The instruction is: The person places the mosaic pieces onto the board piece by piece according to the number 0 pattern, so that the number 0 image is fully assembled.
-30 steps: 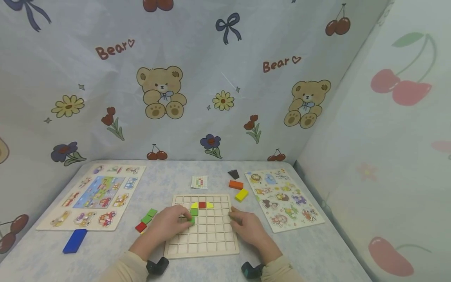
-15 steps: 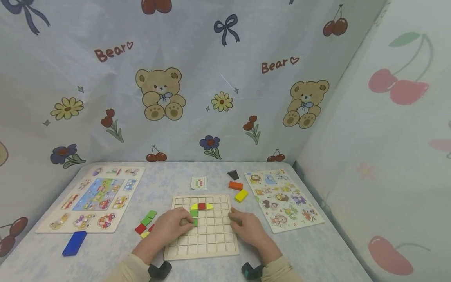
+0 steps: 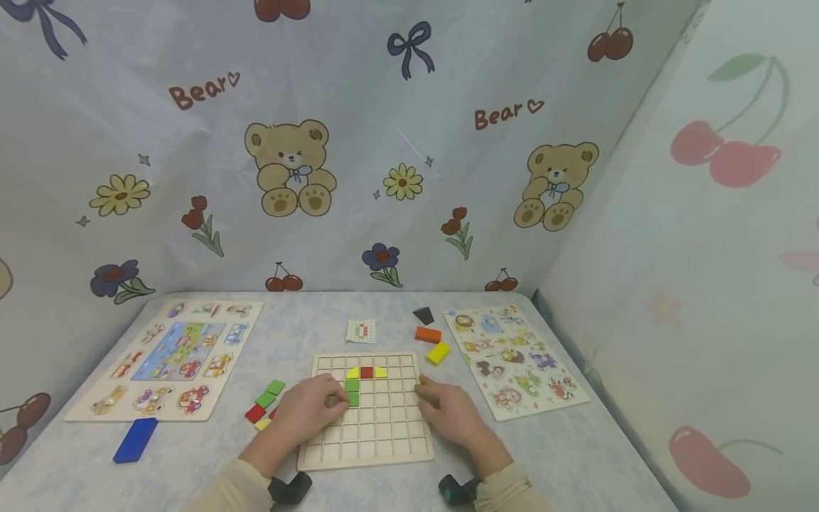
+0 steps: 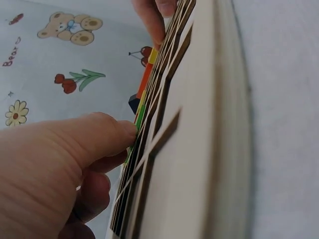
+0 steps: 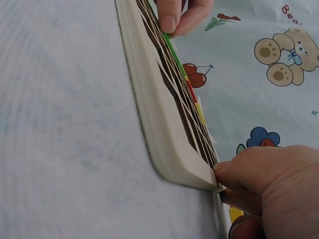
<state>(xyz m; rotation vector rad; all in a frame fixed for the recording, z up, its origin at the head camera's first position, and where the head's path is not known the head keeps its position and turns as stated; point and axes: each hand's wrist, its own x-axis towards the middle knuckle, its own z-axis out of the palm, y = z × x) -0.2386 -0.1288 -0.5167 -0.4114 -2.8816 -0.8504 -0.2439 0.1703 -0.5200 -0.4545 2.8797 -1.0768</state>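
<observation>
Head view, left to right. Far left of the table: vehicle puzzle board (image 3: 173,355), flat, with a blue block (image 3: 136,439) lying just below its lower left corner. Right of those, a small cluster of loose tiles (image 3: 264,404), green, red and yellow, just left of the left hand (image 3: 307,409).

Left hand lies on the left part of the wooden grid board (image 3: 367,412), lower centre of frame. Fingers are curled, tips pressing a green tile (image 3: 352,399) in a grid cell; thumb on it in the left wrist view (image 4: 130,144). A second green tile sits in the cell just above, and above that a yellow, red, yellow row (image 3: 367,372).

Right hand (image 3: 448,412) rests at the board's right edge, fingers bent, fingertips touching the rim (image 5: 234,169). It grasps nothing separate.

Above the board: small pattern card (image 3: 361,331). Upper right of the board: dark block (image 3: 424,315), orange block (image 3: 428,335), yellow block (image 3: 438,353). Right side: animal puzzle board (image 3: 515,359).
</observation>
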